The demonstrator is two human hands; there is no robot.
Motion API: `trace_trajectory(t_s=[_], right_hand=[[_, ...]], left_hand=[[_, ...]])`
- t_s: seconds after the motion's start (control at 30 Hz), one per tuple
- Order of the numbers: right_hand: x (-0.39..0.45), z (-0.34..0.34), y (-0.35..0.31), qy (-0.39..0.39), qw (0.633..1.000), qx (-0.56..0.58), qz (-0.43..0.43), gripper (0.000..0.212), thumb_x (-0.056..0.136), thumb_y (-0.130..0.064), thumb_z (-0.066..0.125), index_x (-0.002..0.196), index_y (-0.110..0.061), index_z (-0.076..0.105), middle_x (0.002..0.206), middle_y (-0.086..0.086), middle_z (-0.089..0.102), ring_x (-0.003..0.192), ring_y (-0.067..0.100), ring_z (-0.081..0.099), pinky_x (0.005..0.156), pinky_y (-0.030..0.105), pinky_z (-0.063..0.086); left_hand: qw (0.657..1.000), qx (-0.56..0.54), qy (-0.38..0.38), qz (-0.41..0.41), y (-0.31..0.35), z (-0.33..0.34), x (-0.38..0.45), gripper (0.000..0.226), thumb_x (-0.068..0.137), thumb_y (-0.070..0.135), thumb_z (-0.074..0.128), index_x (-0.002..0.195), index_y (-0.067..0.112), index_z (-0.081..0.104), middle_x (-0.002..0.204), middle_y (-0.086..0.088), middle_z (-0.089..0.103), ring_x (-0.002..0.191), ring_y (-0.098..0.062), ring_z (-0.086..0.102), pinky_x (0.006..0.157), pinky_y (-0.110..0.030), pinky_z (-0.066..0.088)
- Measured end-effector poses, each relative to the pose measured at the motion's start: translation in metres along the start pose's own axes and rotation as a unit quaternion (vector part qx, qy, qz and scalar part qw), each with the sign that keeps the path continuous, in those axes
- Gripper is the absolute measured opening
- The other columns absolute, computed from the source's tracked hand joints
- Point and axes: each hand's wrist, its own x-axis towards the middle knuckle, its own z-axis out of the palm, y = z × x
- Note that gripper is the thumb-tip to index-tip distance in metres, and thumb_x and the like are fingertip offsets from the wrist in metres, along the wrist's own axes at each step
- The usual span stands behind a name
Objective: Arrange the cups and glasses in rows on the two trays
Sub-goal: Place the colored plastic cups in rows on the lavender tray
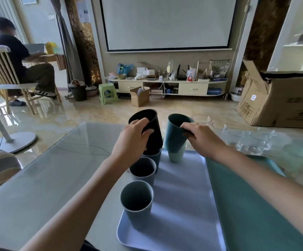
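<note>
Black cup [151,131]: long axis near upright, mouth tipped away from you, base nested in a blue cup [155,158] at the lilac tray's [183,205] far left. Your left hand [131,140] clamps its wall. Teal ribbed cup [176,132]: mouth leaning left, nested in a mint cup [177,154]; your right hand [201,138] grips its rim.

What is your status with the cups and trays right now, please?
Left hand gripping black plastic cup; right hand gripping dark teal ribbed cup. Both stacked over cups on lavender tray. Nothing blocking.
</note>
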Motion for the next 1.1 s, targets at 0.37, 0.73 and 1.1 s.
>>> trace_trajectory(t_s=[0.37,0.73,1.1], right_hand=[[-0.029,0.068,0.035,-0.133,0.989,-0.042,0.046,0.02,0.097,-0.01,0.043,0.108,-0.014,0.059,0.09,-0.006,0.048,0.084,0.016,0.046,0.074,0.028,0.037],[-0.031,0.071,0.027,-0.165,0.98,-0.1,0.052,0.018,0.099,-0.014,0.036,0.103,-0.01,0.053,0.088,0.004,0.047,0.082,0.023,0.047,0.072,0.039,0.044],[-0.027,0.074,0.028,-0.18,0.976,-0.105,0.06,0.017,0.098,-0.014,0.038,0.106,-0.007,0.051,0.091,0.005,0.043,0.086,0.025,0.046,0.078,0.04,0.042]], left_hand=[[0.999,0.009,-0.037,-0.007,-0.01,0.019,0.013,0.014,0.094,0.019,0.052,0.094,0.005,0.054,0.092,-0.009,0.059,0.066,-0.029,0.061,0.063,-0.045,0.055],[0.996,0.034,-0.078,-0.01,-0.018,0.025,0.013,0.017,0.094,0.023,0.052,0.092,0.005,0.052,0.09,-0.01,0.059,0.066,-0.03,0.06,0.065,-0.048,0.053],[0.995,0.049,-0.09,0.013,-0.009,0.026,0.008,0.019,0.095,0.023,0.052,0.087,0.006,0.05,0.087,-0.009,0.056,0.072,-0.029,0.057,0.067,-0.047,0.051]])
